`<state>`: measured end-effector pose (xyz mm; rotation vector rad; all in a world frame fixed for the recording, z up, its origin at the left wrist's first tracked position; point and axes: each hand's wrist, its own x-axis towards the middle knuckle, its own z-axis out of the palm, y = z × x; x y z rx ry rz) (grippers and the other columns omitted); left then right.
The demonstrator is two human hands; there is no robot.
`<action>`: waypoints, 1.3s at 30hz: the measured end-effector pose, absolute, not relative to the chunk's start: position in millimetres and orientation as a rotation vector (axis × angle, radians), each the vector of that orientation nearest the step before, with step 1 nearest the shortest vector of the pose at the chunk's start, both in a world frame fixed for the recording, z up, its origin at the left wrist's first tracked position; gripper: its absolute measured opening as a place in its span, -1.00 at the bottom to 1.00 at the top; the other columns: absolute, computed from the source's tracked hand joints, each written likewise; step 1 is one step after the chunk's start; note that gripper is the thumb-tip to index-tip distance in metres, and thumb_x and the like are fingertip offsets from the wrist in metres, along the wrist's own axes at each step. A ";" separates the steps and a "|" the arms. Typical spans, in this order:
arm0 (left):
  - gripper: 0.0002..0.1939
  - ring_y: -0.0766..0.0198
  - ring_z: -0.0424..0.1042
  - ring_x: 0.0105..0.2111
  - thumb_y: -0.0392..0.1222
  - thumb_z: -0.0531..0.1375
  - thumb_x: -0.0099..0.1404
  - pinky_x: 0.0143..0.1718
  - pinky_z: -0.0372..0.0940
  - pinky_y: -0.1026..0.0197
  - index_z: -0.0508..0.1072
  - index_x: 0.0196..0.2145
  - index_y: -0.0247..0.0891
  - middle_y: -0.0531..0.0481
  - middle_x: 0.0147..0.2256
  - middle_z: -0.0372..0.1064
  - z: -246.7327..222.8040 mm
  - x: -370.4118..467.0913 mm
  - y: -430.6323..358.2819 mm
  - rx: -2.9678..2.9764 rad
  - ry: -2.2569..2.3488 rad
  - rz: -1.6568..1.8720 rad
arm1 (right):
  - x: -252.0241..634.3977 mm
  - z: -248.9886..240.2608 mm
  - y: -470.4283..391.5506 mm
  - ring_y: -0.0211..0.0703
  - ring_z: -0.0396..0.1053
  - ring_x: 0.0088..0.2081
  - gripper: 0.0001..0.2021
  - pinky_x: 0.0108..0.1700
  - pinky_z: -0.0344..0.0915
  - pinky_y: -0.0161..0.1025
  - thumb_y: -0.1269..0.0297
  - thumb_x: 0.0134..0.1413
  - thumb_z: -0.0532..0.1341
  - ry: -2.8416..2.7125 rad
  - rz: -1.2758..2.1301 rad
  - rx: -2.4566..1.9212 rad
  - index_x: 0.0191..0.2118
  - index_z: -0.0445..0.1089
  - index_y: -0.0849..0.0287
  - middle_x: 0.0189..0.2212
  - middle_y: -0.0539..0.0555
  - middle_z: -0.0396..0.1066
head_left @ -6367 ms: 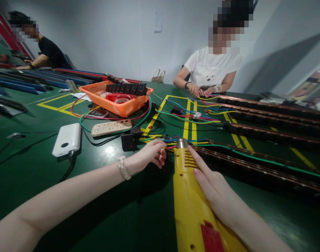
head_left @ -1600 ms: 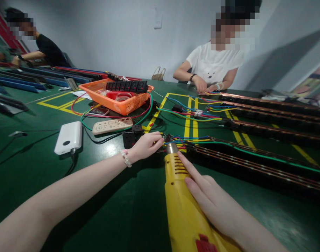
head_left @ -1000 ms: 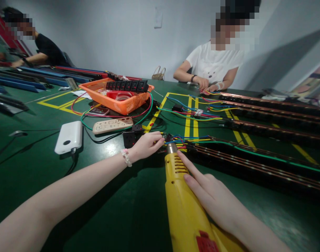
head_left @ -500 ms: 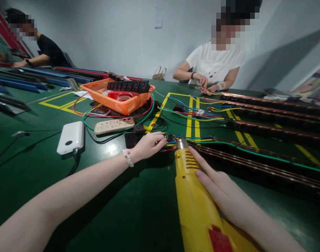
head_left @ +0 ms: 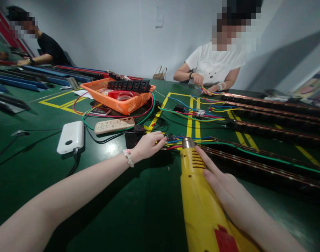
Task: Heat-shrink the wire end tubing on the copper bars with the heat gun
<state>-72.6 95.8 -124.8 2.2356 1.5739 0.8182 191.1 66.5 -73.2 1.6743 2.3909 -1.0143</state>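
A yellow heat gun with a metal nozzle is gripped by my right hand, the fingers lying along its right side. Its nozzle points away from me, at a bundle of coloured wires. My left hand, with a beaded bracelet at the wrist, is closed at the left end of that bundle, beside a small dark connector piece. The fingertips partly hide what they pinch. Just left of the hand sits a black socket block. To the right the wires run towards long copper-striped rails.
An orange basket holds a black socket strip. Nearby lie a patterned beige case, a white power bank and a phone. Across the green table a co-worker handles wires; another person is at the far left.
My right hand has moved the heat gun slightly to the right, so its nozzle is farther from my left hand. My left hand stays at the wires.
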 end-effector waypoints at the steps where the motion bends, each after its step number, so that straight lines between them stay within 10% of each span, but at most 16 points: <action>1: -0.57 0.49 0.11 -0.46 -0.05 -0.12 0.38 -0.40 -0.02 0.33 0.22 -0.52 -0.40 0.02 -0.46 0.16 -124.8 -72.5 95.7 2.233 1.577 0.823 | 191.0 -73.0 66.4 -0.48 0.26 -0.39 -0.19 -0.22 0.18 -0.53 -0.28 0.07 -0.42 2.393 -1.015 1.673 0.34 -0.35 0.07 -0.35 0.02 0.30; 28: -0.71 0.39 0.27 -0.34 -0.08 -0.06 0.33 -0.29 0.09 0.32 0.33 -0.37 -0.32 -0.01 -0.32 0.29 -105.7 -55.5 83.9 2.403 1.977 0.441 | 207.8 -65.5 2.7 -0.50 0.20 -0.25 -0.43 -0.29 -0.23 -0.54 -0.15 0.15 -0.41 2.458 -1.215 1.184 0.28 -0.43 -0.27 -0.24 -0.03 0.26; 33: -0.66 0.37 0.32 -0.25 -0.02 -0.07 0.33 -0.21 0.21 0.33 0.34 -0.24 -0.33 -0.03 -0.27 0.33 -70.8 -0.7 95.2 2.039 1.577 0.739 | 210.7 -72.0 0.5 -0.39 0.17 -0.10 -0.47 -0.05 -0.01 -0.45 -0.12 0.13 -0.22 2.572 -1.500 1.263 0.24 -0.17 -0.32 -0.08 -0.02 0.18; 39: -0.54 0.19 0.30 -0.09 0.10 0.04 0.23 -0.06 0.20 0.16 0.29 -0.04 -0.24 -0.04 -0.09 0.30 -74.5 72.4 123.7 2.519 1.402 0.090 | 211.0 -77.7 8.6 -0.34 0.09 0.03 -0.43 0.14 0.03 -0.27 0.02 0.03 -0.02 2.516 -1.814 1.598 0.21 -0.02 -0.21 0.06 -0.04 0.03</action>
